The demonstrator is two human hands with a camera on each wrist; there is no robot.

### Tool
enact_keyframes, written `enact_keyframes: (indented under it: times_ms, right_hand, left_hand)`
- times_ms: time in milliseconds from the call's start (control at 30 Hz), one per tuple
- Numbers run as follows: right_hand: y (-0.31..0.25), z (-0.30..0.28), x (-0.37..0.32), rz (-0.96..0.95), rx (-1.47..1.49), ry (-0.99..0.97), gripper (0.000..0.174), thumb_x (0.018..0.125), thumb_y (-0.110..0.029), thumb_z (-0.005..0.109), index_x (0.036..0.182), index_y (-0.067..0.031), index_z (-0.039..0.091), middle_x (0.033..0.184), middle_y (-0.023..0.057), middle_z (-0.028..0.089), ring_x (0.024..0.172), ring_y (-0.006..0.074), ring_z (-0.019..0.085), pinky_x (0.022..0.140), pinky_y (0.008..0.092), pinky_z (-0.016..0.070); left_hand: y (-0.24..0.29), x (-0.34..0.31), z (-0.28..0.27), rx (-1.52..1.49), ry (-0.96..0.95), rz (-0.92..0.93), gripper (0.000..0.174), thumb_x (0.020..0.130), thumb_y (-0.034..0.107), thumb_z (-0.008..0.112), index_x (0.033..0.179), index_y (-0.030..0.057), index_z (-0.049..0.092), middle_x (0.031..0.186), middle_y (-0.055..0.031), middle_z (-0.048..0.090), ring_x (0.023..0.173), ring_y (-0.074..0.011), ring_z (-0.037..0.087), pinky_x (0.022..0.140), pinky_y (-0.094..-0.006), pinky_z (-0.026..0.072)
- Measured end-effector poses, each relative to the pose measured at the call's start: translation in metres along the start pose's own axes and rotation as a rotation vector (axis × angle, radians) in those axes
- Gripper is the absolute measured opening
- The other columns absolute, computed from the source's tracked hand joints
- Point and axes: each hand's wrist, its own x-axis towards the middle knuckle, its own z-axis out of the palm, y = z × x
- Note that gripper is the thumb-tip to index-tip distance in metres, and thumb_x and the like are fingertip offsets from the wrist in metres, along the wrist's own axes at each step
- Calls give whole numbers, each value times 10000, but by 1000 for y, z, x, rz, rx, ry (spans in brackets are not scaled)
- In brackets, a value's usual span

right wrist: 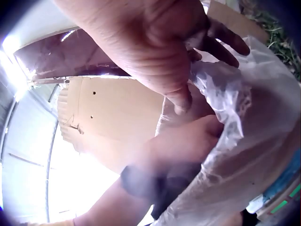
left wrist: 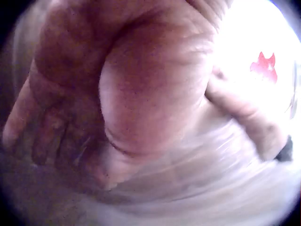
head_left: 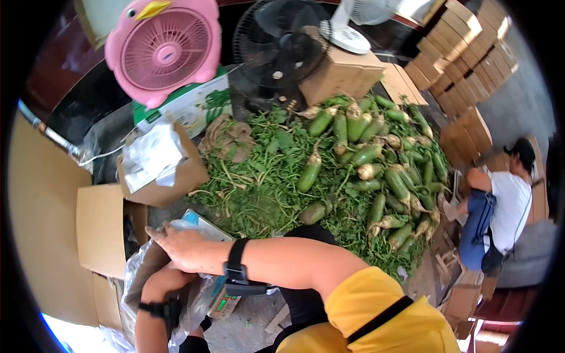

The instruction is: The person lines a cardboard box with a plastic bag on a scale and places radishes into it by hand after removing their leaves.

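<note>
A clear plastic bag (head_left: 136, 273) stands over a weighing scale (head_left: 223, 306) with a lit green display. My left hand (left wrist: 117, 94) reaches down inside it, its fingers loosely extended near the plastic; the head view hides this hand behind my right one. At the mouth of the bag, my right hand (head_left: 185, 248) holds the rim, thumb inside and fingers over the outside, as the right wrist view shows. The bunched rim (right wrist: 221, 94) lies by its fingers, and my left forearm (right wrist: 113, 202) passes below it. What lies in the bag is hidden.
Green radishes (head_left: 368, 154) lie heaped on leafy greens (head_left: 253, 188) ahead. Cardboard boxes (head_left: 100, 226) stand left, one holding white plastic (head_left: 153, 156). A pink fan (head_left: 165, 53) and a black fan (head_left: 282, 47) are behind the heap. Another person (head_left: 506, 206) sits at right.
</note>
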Motion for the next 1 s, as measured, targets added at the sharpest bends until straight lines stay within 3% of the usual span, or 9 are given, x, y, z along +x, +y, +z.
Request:
enact_keyframes:
  times_ms: [100, 133, 233, 367, 433, 700, 733, 933, 1000]
  right_hand:
    - [-8, -19, -1, 50, 22, 53, 816, 696, -295, 692, 1356, -70, 270, 1198, 230, 459, 991, 357, 538, 801, 475, 420]
    - [-7, -11, -1, 11, -62, 277, 666, 702, -325, 682, 1251, -53, 421, 1101, 182, 508, 968, 329, 524, 785, 475, 386]
    - [-11, -21, 9, -46, -90, 335, 463, 715, -304, 671, 1085, -55, 545, 1069, 152, 522, 985, 297, 499, 798, 462, 369]
    - [-29, -25, 17, -119, -4, 318, 308, 718, -271, 657, 933, -56, 605, 986, 107, 558, 985, 260, 488, 788, 453, 359]
    - [-44, -26, 13, -117, -46, 401, 307, 712, -274, 658, 932, -65, 611, 952, 86, 574, 974, 243, 508, 791, 456, 358]
    - [-96, -84, -34, -355, -237, 405, 85, 652, -154, 634, 668, -72, 646, 714, 85, 627, 744, 256, 586, 740, 470, 383]
    - [-97, -93, -41, -384, -191, 385, 125, 661, -183, 648, 690, -61, 649, 719, 86, 628, 763, 260, 597, 760, 462, 400]
    - [-53, -136, -118, -324, -194, 586, 182, 704, -249, 645, 738, -70, 650, 698, 94, 624, 778, 277, 609, 727, 465, 420]
    - [-18, -152, -151, -120, -111, 462, 189, 724, -237, 629, 781, -57, 639, 750, 118, 628, 770, 284, 609, 713, 448, 435]
  left_hand:
    - [32, -45, -23, -90, 121, -88, 295, 801, 179, 537, 1012, -18, 600, 1015, -202, 607, 986, -330, 565, 858, -352, 433]
    - [43, -61, -25, -76, 119, -83, 295, 801, 179, 537, 1012, -18, 600, 1015, -202, 607, 986, -330, 565, 858, -352, 433]
    - [51, -105, -7, -49, 368, -57, 310, 807, 154, 507, 1041, -37, 579, 964, -215, 613, 955, -347, 575, 831, -337, 446]
    - [65, -135, 35, 120, 649, 104, 216, 809, 98, 482, 929, -47, 588, 747, -173, 597, 707, -260, 575, 687, -326, 455]
    - [87, -149, 30, 131, 357, -68, 393, 851, 199, 547, 1184, -6, 503, 1179, -216, 511, 1111, -364, 456, 936, -388, 348]
    - [89, -147, 72, 179, 640, -36, 448, 866, 237, 545, 1226, -17, 461, 1217, -222, 494, 1129, -355, 457, 955, -396, 339]
    - [96, -144, 76, -78, 655, -67, 464, 859, 235, 557, 1232, -21, 455, 1226, -227, 487, 1141, -351, 451, 957, -395, 338]
    - [76, -138, 84, 134, 701, -95, 498, 843, 228, 574, 1245, -33, 435, 1228, -228, 485, 1141, -351, 454, 953, -381, 347]
    - [83, -136, 87, 135, 683, -117, 495, 838, 225, 580, 1236, -37, 444, 1226, -230, 486, 1135, -351, 459, 950, -379, 351]
